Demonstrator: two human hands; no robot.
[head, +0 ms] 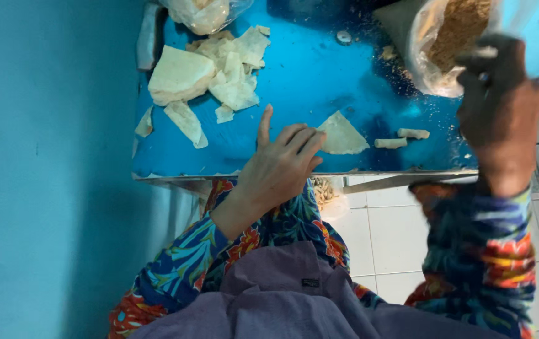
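Observation:
My left hand (280,164) lies flat on the blue table (307,81), its fingertips touching the edge of a pale triangular pastry wrapper (343,135). My right hand (500,107) is raised at the right, blurred, its fingers curled at the mouth of a clear plastic bag of brown crumbly filling (451,37); what it holds, if anything, is unclear. Two small rolled pastries (401,138) lie to the right of the wrapper. A heap of cut wrapper sheets (210,72) sits at the back left.
Another plastic bag (203,12) stands at the table's far edge. Brown crumbs are scattered near the filling bag. A blue wall (43,157) runs along the left. White floor tiles (389,238) show below the table's metal front edge (307,177), by my lap.

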